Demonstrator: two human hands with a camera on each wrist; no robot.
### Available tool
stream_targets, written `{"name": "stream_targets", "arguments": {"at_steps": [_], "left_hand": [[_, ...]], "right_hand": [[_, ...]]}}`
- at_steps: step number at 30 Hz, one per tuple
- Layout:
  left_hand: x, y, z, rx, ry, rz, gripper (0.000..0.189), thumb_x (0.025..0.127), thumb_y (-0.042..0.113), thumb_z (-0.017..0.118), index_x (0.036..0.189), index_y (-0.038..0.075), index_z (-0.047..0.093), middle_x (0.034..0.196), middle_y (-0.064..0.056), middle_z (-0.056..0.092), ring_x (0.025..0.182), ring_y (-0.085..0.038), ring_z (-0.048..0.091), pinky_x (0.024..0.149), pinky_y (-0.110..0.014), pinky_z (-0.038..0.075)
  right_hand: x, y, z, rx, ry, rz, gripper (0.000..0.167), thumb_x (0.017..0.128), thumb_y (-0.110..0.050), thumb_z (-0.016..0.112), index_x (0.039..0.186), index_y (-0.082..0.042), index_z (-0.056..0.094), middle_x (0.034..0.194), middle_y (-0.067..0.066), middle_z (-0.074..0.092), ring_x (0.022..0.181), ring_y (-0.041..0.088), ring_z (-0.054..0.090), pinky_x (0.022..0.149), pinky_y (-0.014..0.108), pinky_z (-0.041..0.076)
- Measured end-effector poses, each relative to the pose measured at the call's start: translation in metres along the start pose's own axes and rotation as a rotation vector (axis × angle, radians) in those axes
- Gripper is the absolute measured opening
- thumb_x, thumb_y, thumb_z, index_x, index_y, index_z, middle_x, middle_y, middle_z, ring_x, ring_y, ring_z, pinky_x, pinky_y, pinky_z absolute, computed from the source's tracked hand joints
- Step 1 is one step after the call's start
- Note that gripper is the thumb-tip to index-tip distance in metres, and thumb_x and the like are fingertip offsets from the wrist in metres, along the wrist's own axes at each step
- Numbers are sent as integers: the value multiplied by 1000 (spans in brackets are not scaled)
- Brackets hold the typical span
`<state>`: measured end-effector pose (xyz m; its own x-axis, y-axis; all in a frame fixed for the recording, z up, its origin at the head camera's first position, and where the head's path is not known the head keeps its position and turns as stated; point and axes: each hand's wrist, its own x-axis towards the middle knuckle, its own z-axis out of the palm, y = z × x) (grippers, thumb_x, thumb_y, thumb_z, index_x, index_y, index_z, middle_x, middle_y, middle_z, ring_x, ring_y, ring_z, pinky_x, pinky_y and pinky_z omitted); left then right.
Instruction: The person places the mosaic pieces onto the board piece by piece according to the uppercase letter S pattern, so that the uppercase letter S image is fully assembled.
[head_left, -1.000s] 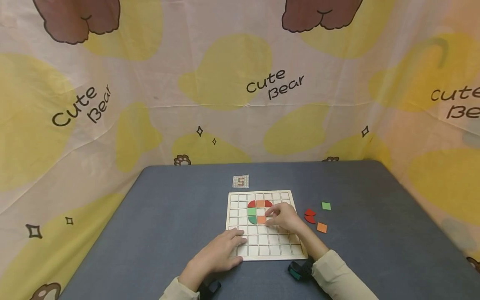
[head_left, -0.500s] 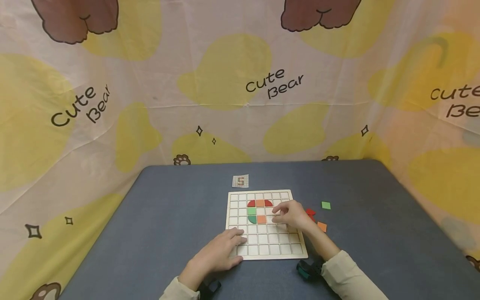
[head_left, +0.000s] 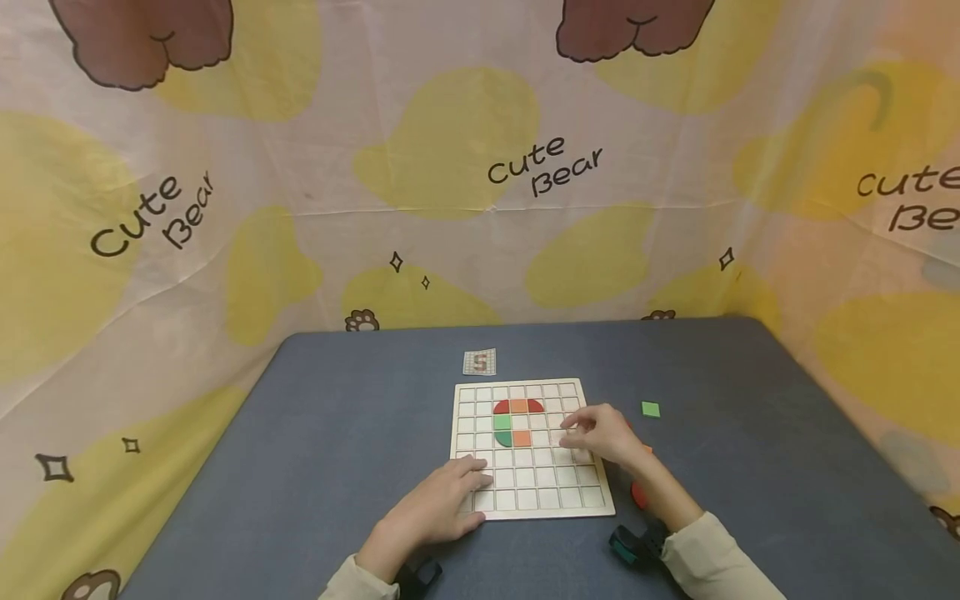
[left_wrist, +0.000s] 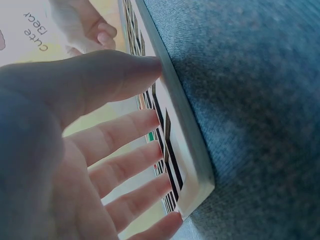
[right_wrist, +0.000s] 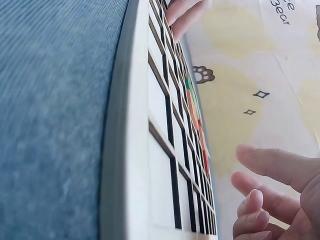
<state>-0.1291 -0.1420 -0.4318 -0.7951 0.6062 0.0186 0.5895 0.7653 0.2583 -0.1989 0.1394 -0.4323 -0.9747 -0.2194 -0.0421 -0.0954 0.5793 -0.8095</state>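
Observation:
The white grid board [head_left: 536, 500] lies on the table. Set in its cells are a red quarter-round tile [head_left: 502, 407], an orange square tile [head_left: 518, 406], another red quarter-round, a light green square tile [head_left: 502, 422], a dark green quarter-round tile [head_left: 503, 438] and a second orange square [head_left: 521, 438]. My left hand [head_left: 442, 504] rests on the board's near left corner, fingers spread and nearly straight. Above the board's right edge is my right hand [head_left: 603, 433]. In the right wrist view, its thumb and index finger [right_wrist: 267, 192] stand apart with nothing between them; the other fingers curl loosely.
Right of the board lie a loose light green square [head_left: 650, 409] and a red piece [head_left: 638, 496] partly behind my right forearm. Other loose pieces are mostly hidden by that hand. A small patterned card [head_left: 479, 362] lies beyond the board. A printed curtain [head_left: 450, 167] hangs behind the table.
My right hand has moved rightward from beside the tiles to the board's right edge, covering most of the loose pieces. A red piece now shows by the forearm. My left hand stays put.

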Motion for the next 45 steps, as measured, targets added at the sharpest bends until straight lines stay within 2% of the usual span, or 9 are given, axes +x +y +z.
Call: {"name": "stream_targets", "arguments": {"at_steps": [6,13,16,22,30,36,40,45], "left_hand": [[0,0,0,0,1,1,41,84,26,70,122,11,64,135,-8,57,128,-27,54,107,-42,47],[0,0,1,-4,2,1,41,84,26,70,122,11,64,134,-9,58,127,-27,54,106,-42,47],[1,-1,2,-2,-4,-8,41,84,27,70,122,12,64,135,-8,57,127,-27,54,107,-42,47],[2,-2,4,1,-5,-9,41,85,28,69,122,12,64,135,-8,57,128,-27,53,107,-42,46],[1,-2,1,0,2,10,41,84,27,70,121,12,64,135,-9,57,129,-28,53,107,-43,46],[1,-3,1,1,-7,7,41,84,27,70,122,12,64,136,-9,57,130,-29,52,108,-44,46],[1,-4,1,12,-2,16,41,84,27,70,122,12,64,135,-9,57,129,-29,53,107,-44,46],[0,-2,-1,8,1,18,42,84,27,70,122,11,64,135,-9,57,128,-29,53,107,-44,47]], "right_hand": [[-5,5,-6,14,7,15,24,76,-12,77,95,3,72,63,-2,49,60,11,42,51,20,34],[-10,16,-13,12,22,-25,25,76,-11,77,94,5,72,63,-1,50,57,6,40,50,19,32],[-11,20,-16,2,38,-18,25,76,-10,77,94,5,71,63,-1,49,58,7,40,51,18,31],[-13,26,-24,-20,70,15,26,75,-10,78,95,5,71,66,-1,48,59,7,40,51,19,31],[-13,33,-37,-3,80,48,32,75,-11,80,99,7,70,64,-4,49,50,3,39,45,20,34],[-12,37,-46,35,56,131,37,76,-12,79,107,7,68,58,-5,47,40,9,45,48,24,41],[-12,40,-50,4,69,151,39,76,-14,79,107,6,68,59,-4,47,46,9,46,54,24,39],[-11,45,-53,-61,111,160,37,77,-18,78,104,5,70,64,-2,51,58,11,46,51,23,37]]}}
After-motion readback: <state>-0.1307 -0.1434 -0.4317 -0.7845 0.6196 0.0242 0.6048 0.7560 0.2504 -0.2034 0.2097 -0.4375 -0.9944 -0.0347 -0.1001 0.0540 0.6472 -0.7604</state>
